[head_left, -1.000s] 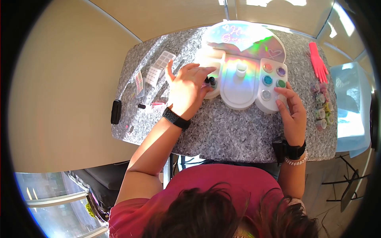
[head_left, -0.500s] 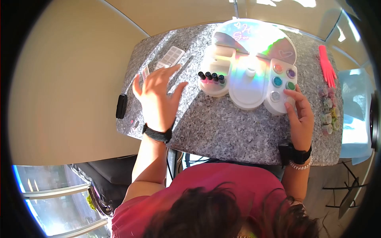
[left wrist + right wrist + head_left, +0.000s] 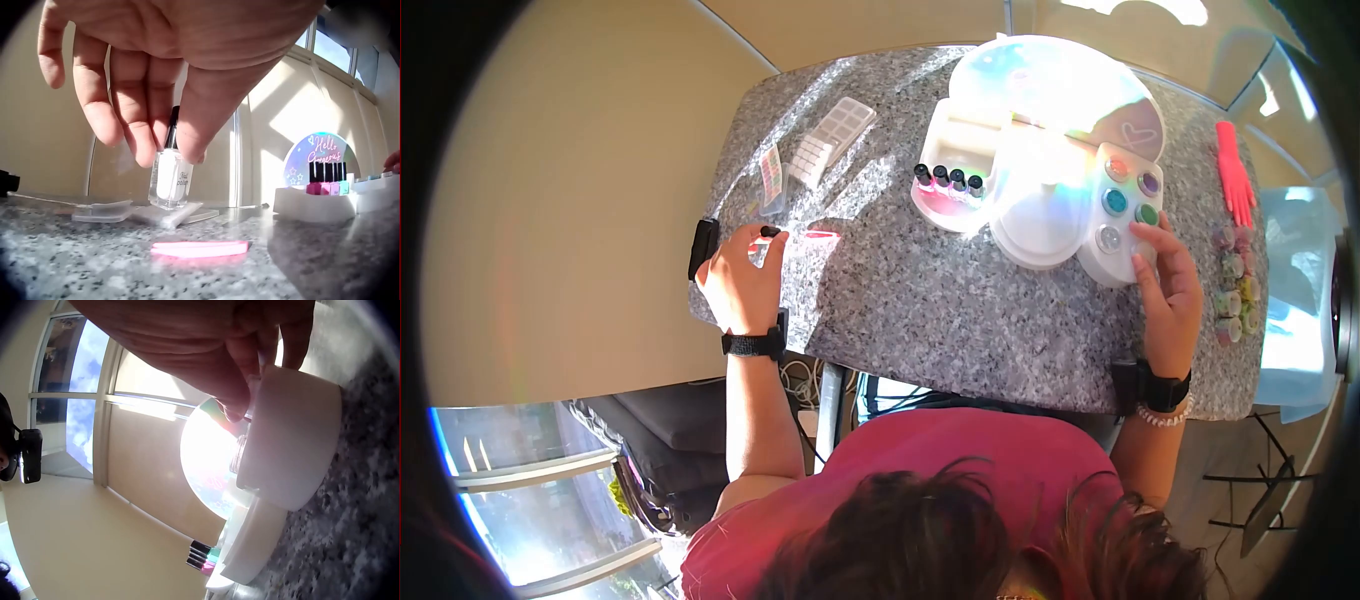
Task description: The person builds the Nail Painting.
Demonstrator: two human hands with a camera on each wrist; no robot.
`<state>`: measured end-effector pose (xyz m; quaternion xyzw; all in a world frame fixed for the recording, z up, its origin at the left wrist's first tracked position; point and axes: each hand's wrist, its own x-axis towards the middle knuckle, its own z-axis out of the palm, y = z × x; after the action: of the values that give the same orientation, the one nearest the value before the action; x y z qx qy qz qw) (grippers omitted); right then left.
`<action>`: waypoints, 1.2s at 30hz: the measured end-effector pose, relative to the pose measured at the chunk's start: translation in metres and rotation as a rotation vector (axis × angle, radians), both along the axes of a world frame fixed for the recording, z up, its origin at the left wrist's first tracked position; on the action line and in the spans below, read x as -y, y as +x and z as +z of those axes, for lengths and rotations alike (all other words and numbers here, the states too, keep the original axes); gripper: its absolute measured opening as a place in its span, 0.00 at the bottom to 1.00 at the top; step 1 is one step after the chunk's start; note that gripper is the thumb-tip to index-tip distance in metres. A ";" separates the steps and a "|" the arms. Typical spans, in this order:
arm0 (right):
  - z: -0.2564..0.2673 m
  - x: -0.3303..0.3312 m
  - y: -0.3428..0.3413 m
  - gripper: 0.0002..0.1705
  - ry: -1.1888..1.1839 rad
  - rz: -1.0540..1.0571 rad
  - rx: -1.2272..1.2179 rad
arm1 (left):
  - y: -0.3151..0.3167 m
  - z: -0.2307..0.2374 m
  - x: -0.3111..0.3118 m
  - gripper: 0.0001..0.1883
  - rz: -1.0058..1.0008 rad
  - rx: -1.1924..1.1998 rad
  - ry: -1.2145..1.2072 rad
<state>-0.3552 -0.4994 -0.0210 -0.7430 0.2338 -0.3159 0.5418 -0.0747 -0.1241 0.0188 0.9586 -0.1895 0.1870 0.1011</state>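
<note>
The left hand pinches the black cap of a clear nail polish bottle between thumb and fingers; in the left wrist view the bottle is upright. A pink item lies on the table near it. The right hand rests on the right end of a white organizer, its fingertips at the lower pots, beside a green pot. In the right wrist view, the right hand touches the organizer's white side. Several black-capped bottles stand in the organizer's left compartment.
Clear compartment trays and a small sheet lie at the back left. A black object sits at the left edge. On the right are a pink glove, several small jars and a blue translucent bin.
The left hand has moved away from the organizer's bottles to the table's left side and taken hold of a clear bottle. The right hand has stayed at the organizer.
</note>
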 end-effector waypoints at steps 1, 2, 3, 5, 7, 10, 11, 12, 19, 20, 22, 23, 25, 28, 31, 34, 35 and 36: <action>0.000 0.000 0.000 0.19 -0.003 -0.004 -0.002 | -0.007 0.008 0.011 0.16 -0.050 0.096 -0.011; 0.001 0.000 0.001 0.19 -0.003 0.001 0.004 | -0.014 0.020 0.025 0.16 -0.055 0.095 -0.015; 0.001 0.000 0.000 0.18 -0.002 0.008 0.006 | -0.024 0.032 0.041 0.14 -0.186 0.064 -0.095; 0.002 0.000 0.000 0.18 -0.004 0.010 0.003 | -0.038 0.040 0.068 0.11 -0.400 0.014 -0.189; 0.003 -0.001 0.001 0.18 -0.005 0.008 0.006 | -0.047 0.034 0.092 0.11 -0.522 0.016 -0.188; 0.003 -0.001 0.001 0.18 0.005 -0.007 0.015 | -0.062 0.028 0.119 0.10 -0.556 0.052 -0.160; 0.003 -0.001 0.001 0.18 0.013 -0.003 0.021 | -0.065 0.024 0.123 0.09 -0.548 0.058 -0.156; 0.002 -0.001 0.001 0.17 0.021 0.002 0.026 | -0.065 0.020 0.126 0.09 -0.553 0.059 -0.156; 0.003 0.000 0.000 0.17 0.005 0.011 0.014 | -0.058 0.007 0.132 0.12 -0.485 0.083 -0.072; 0.002 0.000 0.000 0.17 0.011 0.011 0.017 | -0.057 0.006 0.133 0.12 -0.488 0.083 -0.087; 0.003 0.000 0.000 0.17 0.018 0.010 0.021 | -0.056 0.006 0.136 0.13 -0.492 0.083 -0.101; 0.004 -0.001 0.000 0.17 0.022 0.008 0.015 | -0.055 0.006 0.137 0.13 -0.492 0.085 -0.099; 0.004 -0.001 0.000 0.17 0.026 0.001 0.009 | -0.054 0.006 0.140 0.13 -0.495 0.087 -0.096; 0.003 -0.001 0.000 0.17 0.027 -0.001 0.019 | -0.051 0.005 0.141 0.13 -0.485 0.098 -0.102; 0.004 -0.002 0.000 0.17 0.029 0.001 0.009 | -0.051 0.005 0.141 0.16 -0.474 0.124 -0.093; 0.004 -0.002 0.000 0.18 0.031 0.001 0.014 | -0.053 0.010 0.140 0.19 -0.453 0.122 -0.109; 0.004 -0.001 0.000 0.18 0.022 0.000 0.008 | -0.052 0.014 0.136 0.21 -0.452 0.134 -0.132; 0.004 -0.001 0.000 0.18 0.015 0.000 0.002 | -0.049 0.018 0.131 0.22 -0.449 0.147 -0.154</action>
<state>-0.3549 -0.4982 -0.0171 -0.7385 0.2356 -0.3149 0.5476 -0.1239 -0.2555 0.0365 0.8658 -0.3897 0.2429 0.1987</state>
